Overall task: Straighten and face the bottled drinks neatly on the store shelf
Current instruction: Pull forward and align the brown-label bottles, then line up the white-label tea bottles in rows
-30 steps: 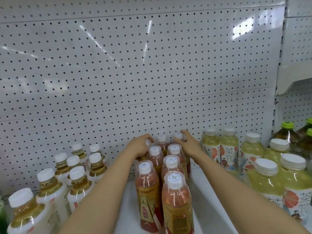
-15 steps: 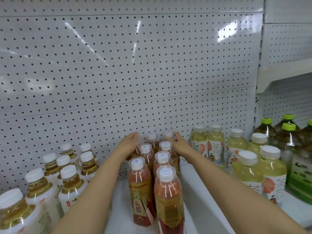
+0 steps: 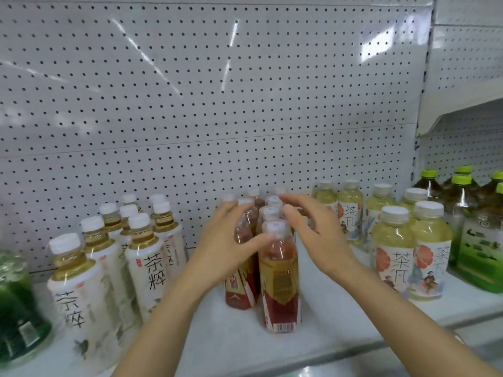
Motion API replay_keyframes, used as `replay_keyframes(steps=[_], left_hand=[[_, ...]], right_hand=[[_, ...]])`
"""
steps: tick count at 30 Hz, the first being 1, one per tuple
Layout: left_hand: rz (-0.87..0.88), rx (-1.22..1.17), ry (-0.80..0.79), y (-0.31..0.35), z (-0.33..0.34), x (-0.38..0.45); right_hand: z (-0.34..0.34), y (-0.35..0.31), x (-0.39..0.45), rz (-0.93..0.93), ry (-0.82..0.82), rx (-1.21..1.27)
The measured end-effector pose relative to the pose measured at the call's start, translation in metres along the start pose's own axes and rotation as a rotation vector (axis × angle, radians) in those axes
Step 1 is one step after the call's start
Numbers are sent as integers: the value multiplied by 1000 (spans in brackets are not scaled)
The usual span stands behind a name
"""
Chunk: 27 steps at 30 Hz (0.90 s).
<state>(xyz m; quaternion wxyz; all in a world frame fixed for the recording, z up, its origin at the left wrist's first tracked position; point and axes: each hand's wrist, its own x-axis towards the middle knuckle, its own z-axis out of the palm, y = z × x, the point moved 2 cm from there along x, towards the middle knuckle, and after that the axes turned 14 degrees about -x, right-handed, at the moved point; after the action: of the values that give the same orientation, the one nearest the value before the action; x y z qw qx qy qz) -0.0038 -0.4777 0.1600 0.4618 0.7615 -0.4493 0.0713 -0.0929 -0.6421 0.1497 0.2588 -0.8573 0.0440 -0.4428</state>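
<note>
Bottled drinks lined up along the white shelf (image 3: 313, 336), backed by grey pegboard (image 3: 217, 104). Far left, a blurry green bottle (image 3: 16, 308), then pale tea bottles (image 3: 141, 257) with white labels in two rows. Middle: reddish tea bottles (image 3: 280, 278) in a double file, front right one showing its barcode. Left hand (image 3: 226, 246) spread loosely over the left column, thumb touching the front bottle's neck, not really gripping. Right hand (image 3: 318, 235) hovering beside the right column, fingers open and relaxed, holding nothing. Further right, yellow-green tea bottles (image 3: 394, 254), then dark green-capped bottles (image 3: 462, 208).
</note>
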Motion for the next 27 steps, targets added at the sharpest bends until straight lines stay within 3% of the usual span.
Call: replay_keyframes(steps=[4,8,20,27], left_hand=[[0,181,-21,-19,18,-22],[52,383,-10,-24,26,-32],[40,605,10,-9,20,-78],[-66,777,130,-23,6,-146]], right_hand=[[6,-5,-37,-194,23,-294],[12,-6,-47,-268,70,-471],[17,-18,-65,-367,158,-595],[40,-45,-110,-406,69,-502]])
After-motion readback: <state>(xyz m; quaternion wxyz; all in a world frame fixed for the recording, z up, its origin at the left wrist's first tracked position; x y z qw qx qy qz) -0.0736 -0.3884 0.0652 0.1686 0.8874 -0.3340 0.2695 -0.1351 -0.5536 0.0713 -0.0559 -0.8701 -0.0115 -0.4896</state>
